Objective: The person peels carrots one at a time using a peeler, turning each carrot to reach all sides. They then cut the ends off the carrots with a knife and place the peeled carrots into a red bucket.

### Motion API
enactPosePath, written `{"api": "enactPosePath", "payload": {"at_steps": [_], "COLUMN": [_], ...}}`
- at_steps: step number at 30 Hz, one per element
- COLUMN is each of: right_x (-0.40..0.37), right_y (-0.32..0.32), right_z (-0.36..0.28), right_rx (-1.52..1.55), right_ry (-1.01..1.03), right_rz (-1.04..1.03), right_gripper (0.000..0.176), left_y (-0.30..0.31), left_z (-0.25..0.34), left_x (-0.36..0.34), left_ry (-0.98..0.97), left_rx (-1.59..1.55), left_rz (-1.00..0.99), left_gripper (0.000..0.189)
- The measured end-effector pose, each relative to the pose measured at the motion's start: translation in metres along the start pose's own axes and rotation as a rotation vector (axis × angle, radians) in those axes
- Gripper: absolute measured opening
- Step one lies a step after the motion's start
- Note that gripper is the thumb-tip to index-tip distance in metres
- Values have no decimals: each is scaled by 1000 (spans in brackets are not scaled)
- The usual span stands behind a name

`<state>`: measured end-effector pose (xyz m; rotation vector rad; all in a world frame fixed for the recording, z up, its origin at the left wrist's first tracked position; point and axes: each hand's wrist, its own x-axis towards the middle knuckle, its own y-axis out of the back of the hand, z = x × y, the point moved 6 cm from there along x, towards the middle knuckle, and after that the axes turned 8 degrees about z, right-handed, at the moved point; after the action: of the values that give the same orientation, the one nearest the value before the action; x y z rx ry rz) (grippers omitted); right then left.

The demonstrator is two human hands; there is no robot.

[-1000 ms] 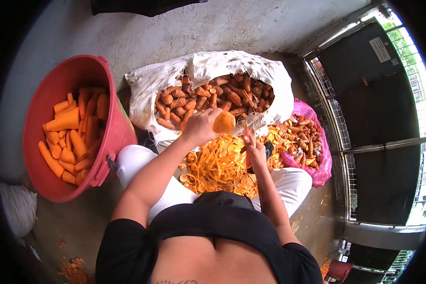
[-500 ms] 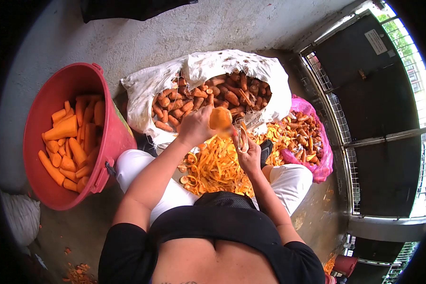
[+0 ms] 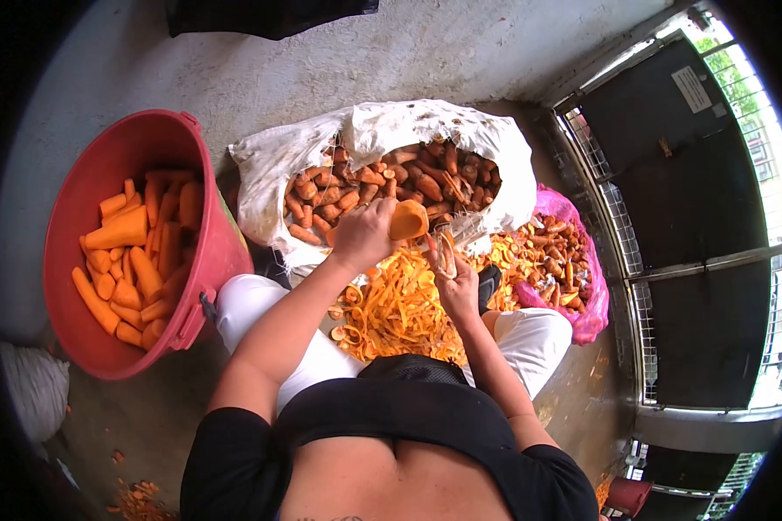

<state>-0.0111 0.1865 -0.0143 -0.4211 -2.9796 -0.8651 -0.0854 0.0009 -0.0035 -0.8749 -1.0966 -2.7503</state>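
A thick carrot (image 3: pixel 410 220) is closed in my left hand (image 3: pixel 363 236), its blunt orange end pointing right. My right hand (image 3: pixel 458 286) grips a peeler (image 3: pixel 446 253) just below and to the right of that end. Under both hands lies a heap of orange peelings (image 3: pixel 391 308) between my legs. Beyond them a torn white sack (image 3: pixel 259 178) lies open, full of unpeeled carrots (image 3: pixel 328 194).
On the left stands a red tub (image 3: pixel 69 217) holding peeled carrots (image 3: pixel 123 228). A pink bag (image 3: pixel 593 291) with carrot pieces sits right of the heap. Farther right is a dark metal gate (image 3: pixel 678 208). Scraps (image 3: pixel 139 501) litter the floor at lower left.
The carrot has turned slightly in my left hand, its end now more sideways. Both hands stay close together, and the whole view has shifted a little.
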Motion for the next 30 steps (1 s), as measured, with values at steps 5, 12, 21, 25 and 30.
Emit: {"api": "enactPosePath", "payload": {"at_steps": [5,12,21,25,30], "right_x": [-3,-3,-5,-6,-5], "right_y": [3,6,4,0,1], "right_z": [-8,-12,0,6,-7], "right_rx": [-67,-188,-205,-156,-148], "right_ry": [-86,-19,-106,-152,-119], "right_rz": [-1,39,-17,-47,-62], "right_gripper": [32,34,30,30,33], "left_y": [2,2,5,10,-5], "left_z": [1,4,7,8,0], "left_x": [0,-4,-10,-11,-21], "left_ry": [-71,27,38,5,164], "left_rx": [16,22,-10,-13,-50], "left_rz": [74,-17,68,141,124], "left_gripper": [47,49,48,48,50]}}
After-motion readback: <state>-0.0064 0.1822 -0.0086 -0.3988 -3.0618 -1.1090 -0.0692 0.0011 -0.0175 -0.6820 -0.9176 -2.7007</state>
